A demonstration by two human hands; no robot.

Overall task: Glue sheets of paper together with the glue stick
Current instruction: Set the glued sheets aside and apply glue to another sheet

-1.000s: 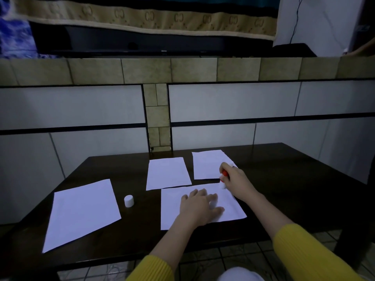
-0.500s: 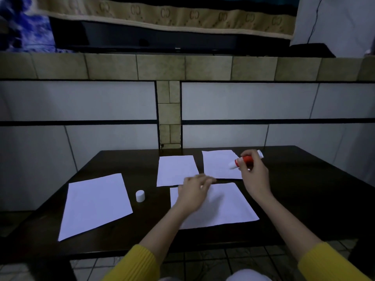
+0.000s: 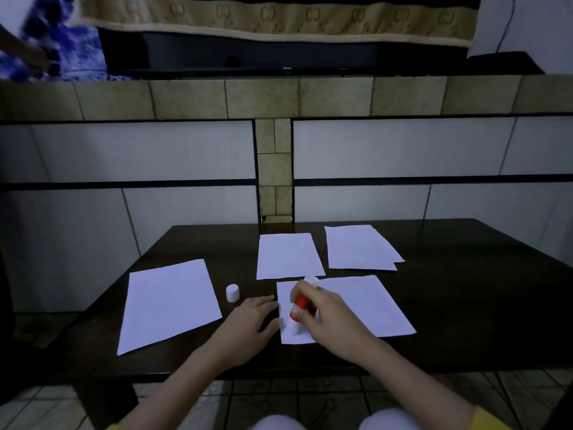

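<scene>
A dark wooden table (image 3: 465, 305) was seen from above, pushed against a wall of pale tiles (image 3: 403, 150), with its near edge running just below the forearms. Four groups of white paper were laid on it. The largest-looking sheet (image 3: 169, 304) lay alone at the left, angled, with bare table all round it. The near sheet (image 3: 366, 305) lay front and centre, its left edge beside the left hand (image 3: 248, 321), which was rested flat on the bare wood, fingers straight and spread, thumb at the paper's edge. Two further lots were placed behind: a single sheet (image 3: 288, 256) and, to its right, a small stack (image 3: 359, 248) with lower sheets showing at the corner. Narrow strips of dark table separated the papers. The right hand (image 3: 331, 318) was curled round a red glue stick (image 3: 299, 310), held upright-tilted with its white tip down on the near sheet's left portion. A small white cap (image 3: 232, 293) was stood upright between the left sheet and the left hand, touching neither.
</scene>
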